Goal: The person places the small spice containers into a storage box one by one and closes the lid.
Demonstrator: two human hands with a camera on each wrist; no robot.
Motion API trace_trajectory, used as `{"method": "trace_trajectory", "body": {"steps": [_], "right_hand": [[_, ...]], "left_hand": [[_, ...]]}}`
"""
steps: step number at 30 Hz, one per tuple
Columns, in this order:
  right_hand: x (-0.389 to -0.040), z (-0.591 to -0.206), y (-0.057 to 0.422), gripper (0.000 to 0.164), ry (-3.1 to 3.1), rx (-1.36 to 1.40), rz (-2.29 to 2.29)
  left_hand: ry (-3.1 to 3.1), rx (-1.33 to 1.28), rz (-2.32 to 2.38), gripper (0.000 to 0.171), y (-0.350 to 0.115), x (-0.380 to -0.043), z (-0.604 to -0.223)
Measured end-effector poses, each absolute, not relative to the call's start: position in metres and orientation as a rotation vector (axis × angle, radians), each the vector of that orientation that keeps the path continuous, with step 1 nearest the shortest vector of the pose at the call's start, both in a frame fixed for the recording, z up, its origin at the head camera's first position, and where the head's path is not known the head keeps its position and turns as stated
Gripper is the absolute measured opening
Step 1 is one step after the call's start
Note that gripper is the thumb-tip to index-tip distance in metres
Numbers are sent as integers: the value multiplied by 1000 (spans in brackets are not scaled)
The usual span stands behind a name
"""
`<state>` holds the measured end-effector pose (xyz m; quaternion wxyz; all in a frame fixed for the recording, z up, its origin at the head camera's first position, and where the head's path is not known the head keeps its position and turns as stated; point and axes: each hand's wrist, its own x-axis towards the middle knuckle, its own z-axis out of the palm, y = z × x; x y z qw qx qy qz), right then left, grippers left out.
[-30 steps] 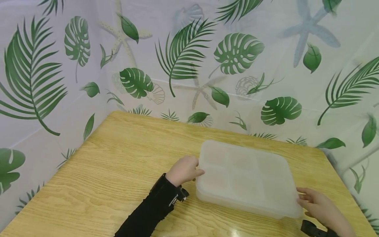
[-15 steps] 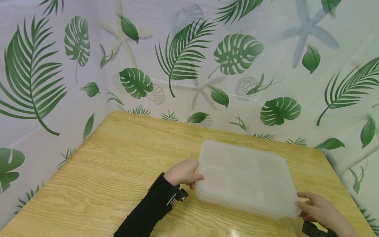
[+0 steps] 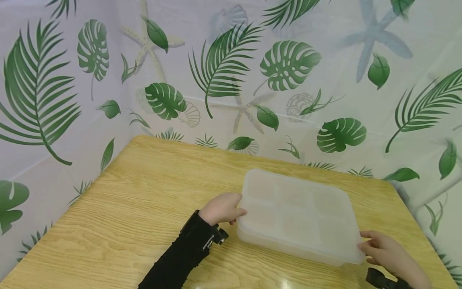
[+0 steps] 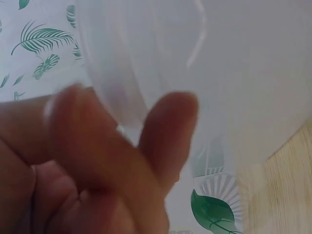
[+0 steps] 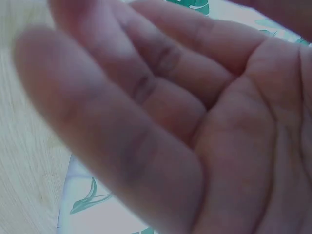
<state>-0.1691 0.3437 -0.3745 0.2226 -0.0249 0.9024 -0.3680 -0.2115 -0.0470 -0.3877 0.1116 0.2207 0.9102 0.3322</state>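
A frosted, translucent plastic storage box with a pale lid sits toward the table's right side in the head view. Several square compartments show faintly through the lid. My left hand grips the box's left edge, its thumb on the rim. In the left wrist view, the thumb and fingers lie against the cloudy plastic. At the near right corner, my right hand holds the edge between thumb and fingers. The right wrist view is filled by bent fingers, which hide the contact with the box.
The wood-grain table extends to the left of the box. A white sheet printed with green leaves and starfish hangs behind and along the sides. A black strap with a camera is on each wrist.
The box sits very slightly higher and further left in the head view. My right thumb and fingers have shifted a little at the corner; the left hand keeps its place at the edge.
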Motion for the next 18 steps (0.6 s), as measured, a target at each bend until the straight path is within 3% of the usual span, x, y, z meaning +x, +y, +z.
{"method": "trace_trajectory", "body": {"steps": [5,13,18], "right_hand": [[-169,-376,345,52,2673,-207,-805],[-171,-376,343,48,2750,-209,-736],[-171,-375,341,48,2734,-177,-739]], "left_hand": [[2708,702,910,16,-48,-211,-387],[2703,702,897,21,-48,-208,-384],[2654,678,970,14,-48,-210,-385]]}}
